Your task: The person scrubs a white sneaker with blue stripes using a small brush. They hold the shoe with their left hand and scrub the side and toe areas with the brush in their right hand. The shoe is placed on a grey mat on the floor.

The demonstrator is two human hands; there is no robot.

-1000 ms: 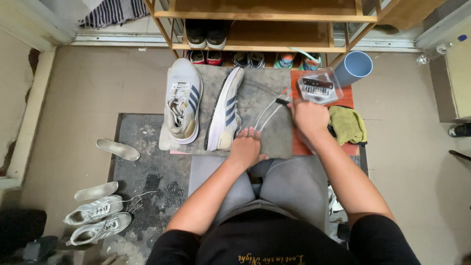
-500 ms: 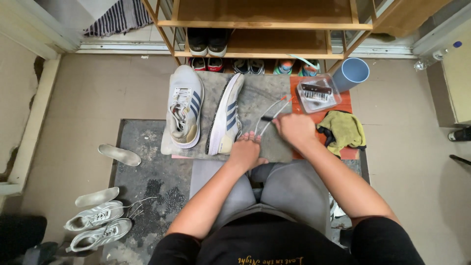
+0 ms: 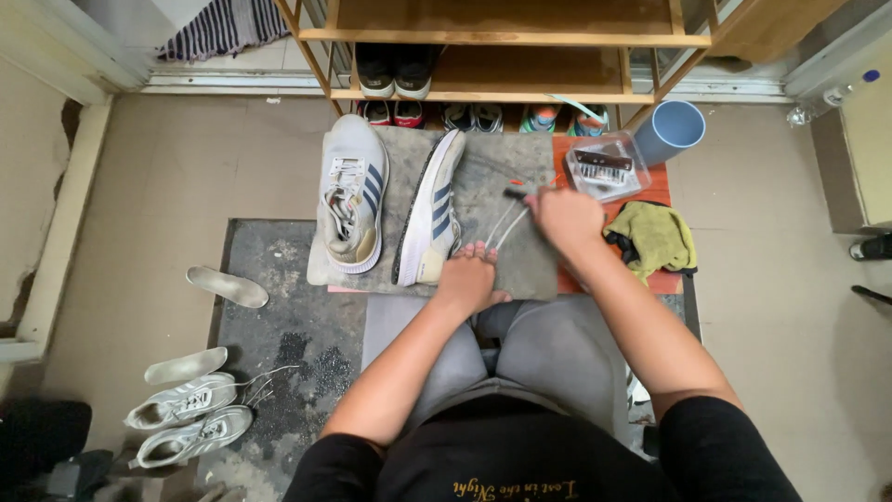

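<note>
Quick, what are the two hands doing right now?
Left hand: flat on the mat, pinning white laces.
Right hand: closed on a small dark brush, over the laces.

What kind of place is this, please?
Probably a home entryway used for cleaning shoes: a wooden shoe rack with pairs on it, sneakers on a grey mat, and more shoes on the floor.

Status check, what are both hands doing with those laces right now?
Left hand pinning white shoelaces to grey mat. Right hand in closed grip on a dark brush over the laces. Nothing between hands; sneaker on its side beside them.
</note>
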